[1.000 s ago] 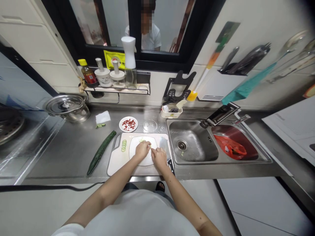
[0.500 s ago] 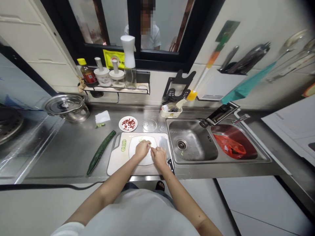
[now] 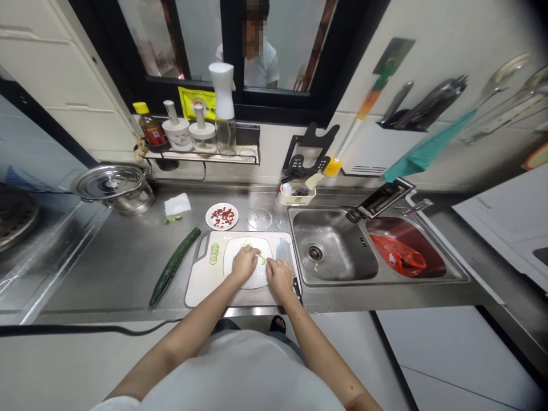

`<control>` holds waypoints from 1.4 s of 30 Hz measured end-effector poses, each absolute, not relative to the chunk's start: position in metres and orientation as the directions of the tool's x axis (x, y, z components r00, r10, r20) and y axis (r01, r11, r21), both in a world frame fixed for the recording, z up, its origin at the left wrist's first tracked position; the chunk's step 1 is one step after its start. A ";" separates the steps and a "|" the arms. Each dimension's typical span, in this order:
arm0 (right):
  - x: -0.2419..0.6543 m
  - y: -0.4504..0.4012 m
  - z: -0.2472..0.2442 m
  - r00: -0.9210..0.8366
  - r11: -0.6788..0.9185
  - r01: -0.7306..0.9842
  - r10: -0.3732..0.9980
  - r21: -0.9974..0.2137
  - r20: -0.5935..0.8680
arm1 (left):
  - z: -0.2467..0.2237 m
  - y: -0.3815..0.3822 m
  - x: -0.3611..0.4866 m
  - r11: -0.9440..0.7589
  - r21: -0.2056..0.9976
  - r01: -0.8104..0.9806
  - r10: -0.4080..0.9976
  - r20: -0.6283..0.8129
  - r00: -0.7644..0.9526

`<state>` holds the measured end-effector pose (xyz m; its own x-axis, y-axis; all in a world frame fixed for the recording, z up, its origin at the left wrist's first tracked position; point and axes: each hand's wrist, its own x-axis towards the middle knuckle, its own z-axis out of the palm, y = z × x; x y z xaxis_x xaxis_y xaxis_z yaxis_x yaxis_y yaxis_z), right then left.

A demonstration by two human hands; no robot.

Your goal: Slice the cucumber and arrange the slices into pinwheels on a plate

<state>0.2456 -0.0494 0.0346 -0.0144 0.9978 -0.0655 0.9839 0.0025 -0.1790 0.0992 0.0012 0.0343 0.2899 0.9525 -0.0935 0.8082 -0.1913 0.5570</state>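
My left hand (image 3: 245, 264) rests over the white plate (image 3: 253, 281), thumb and fingers apart, fingertips beside pale green cucumber slices (image 3: 262, 260). My right hand (image 3: 279, 277) is at the plate's right rim with its fingers curled; whatever they may hold is hidden. Beneath the plate lies a light cutting board (image 3: 203, 290). A row of cucumber slices (image 3: 214, 254) sits on its left part. On the board's right side is a cleaver (image 3: 283, 249), partly covered by my right hand. A long dark green cucumber (image 3: 175, 266) lies left of the board.
Behind the board stands a small plate of chopped red pieces (image 3: 222, 217). A lidded steel pot (image 3: 124, 191) is at the back left. The double sink (image 3: 338, 245) lies to the right, with a red plastic bag (image 3: 398, 256) in it. Seasoning jars (image 3: 177, 134) line a wall shelf.
My hands have come apart: the right has shifted right and slightly down, the left slightly left. A cucumber slice on the plate between them now shows more fully.
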 end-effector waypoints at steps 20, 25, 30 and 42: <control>0.238 -0.047 0.040 -0.068 0.053 0.990 0.992 -0.133 -0.110 | 0.035 -0.009 0.096 -0.347 0.441 0.828 0.898 -0.098 0.428; 0.236 -0.047 0.043 -0.055 0.040 0.992 0.991 -0.120 -0.124 | 0.037 -0.009 0.098 -0.354 0.441 0.825 0.898 -0.086 0.431; 0.238 -0.041 0.047 -0.049 0.026 0.983 0.991 -0.180 -0.128 | 0.037 -0.007 0.101 -0.262 0.502 0.824 0.930 -0.098 0.355; 0.248 -0.057 0.044 0.018 -0.029 0.912 0.999 -0.409 -0.031 | 0.028 -0.041 0.063 -0.115 0.713 0.692 0.991 0.033 0.131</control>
<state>0.2479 -0.0570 0.0438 0.0178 0.9994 -0.0310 0.9120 -0.0289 -0.4091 0.0626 -0.0414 0.0276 0.1311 0.9908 0.0332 0.6915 -0.1154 0.7131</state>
